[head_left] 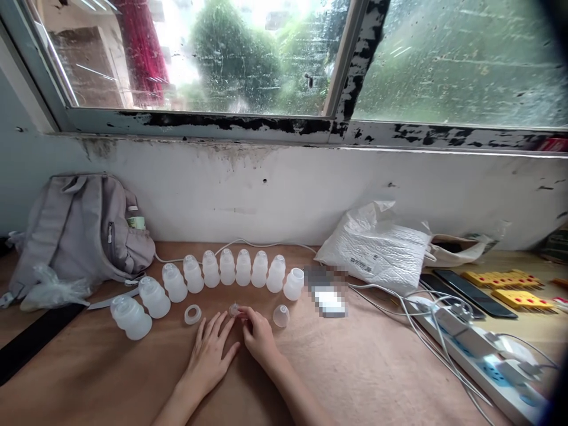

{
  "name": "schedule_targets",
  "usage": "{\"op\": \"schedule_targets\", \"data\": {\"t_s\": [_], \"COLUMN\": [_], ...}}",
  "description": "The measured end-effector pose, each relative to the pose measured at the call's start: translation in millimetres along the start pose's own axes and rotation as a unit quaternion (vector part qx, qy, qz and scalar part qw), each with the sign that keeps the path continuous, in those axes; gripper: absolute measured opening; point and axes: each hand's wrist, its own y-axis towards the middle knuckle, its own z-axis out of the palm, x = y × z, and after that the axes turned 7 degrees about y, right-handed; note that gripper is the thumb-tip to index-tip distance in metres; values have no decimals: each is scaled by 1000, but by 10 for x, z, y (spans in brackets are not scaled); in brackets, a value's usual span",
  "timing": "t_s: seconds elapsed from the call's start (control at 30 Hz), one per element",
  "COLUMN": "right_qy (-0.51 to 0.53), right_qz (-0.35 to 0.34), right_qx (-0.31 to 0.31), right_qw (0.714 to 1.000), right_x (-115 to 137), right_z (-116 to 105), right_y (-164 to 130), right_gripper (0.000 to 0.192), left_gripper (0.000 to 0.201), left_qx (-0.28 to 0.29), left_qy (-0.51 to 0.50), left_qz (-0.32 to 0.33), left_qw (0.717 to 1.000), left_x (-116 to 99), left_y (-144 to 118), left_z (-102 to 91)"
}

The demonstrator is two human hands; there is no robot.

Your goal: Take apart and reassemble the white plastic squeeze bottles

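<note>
Small frosted baby bottles (176, 284) with caps on stand in an arc across the table. At the right end of the arc is a bottle with no cap (293, 285), its mouth showing. A clear bottle nipple (234, 308) lies on the table between my hands. My right hand (257, 334) has its fingers curled, with the tips pinched at the nipple's right side. Flat on the table, my left hand (213, 349) has fingers stretched out, the tips close to the nipple's left side. A white screw ring (192, 315) lies left of my left hand. To the right sits a clear dome cap (281, 316).
A grey backpack (84, 231) and a clear plastic bag (57, 287) are at left. A silvery mailer bag (377, 245) leans on the wall. Right are a power strip (483, 361) with loose white cables, phones (474, 294) and yellow blocks (521, 300). A blurred patch covers something beside the bottles.
</note>
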Motion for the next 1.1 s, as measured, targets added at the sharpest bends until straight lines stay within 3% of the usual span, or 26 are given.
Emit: {"op": "schedule_targets", "data": {"t_s": [0.1,0.27,0.43,0.57,1.1], "right_qy": [-36,-57,-128,-189,-179], "right_qz": [-10,-22,-69,-87,-39], "right_qx": [2,-2,22,54,-1], "right_qw": [999,998,989,977,983], "right_x": [-10,56,183,212,191], "right_z": [18,3,-29,-10,-11], "right_y": [-16,-20,-35,-45,-53], "right_gripper": [37,29,26,27,21], "left_gripper": [44,40,45,48,56], "left_qx": [-25,-84,-95,-74,-35], "left_qy": [7,61,104,116,176], "left_qz": [-22,-131,-204,-218,-251], "left_qw": [999,986,969,966,951], "left_x": [11,34,28,32,8], "left_y": [-2,-8,-23,-30,-15], "left_z": [-8,-15,-8,4,47]}}
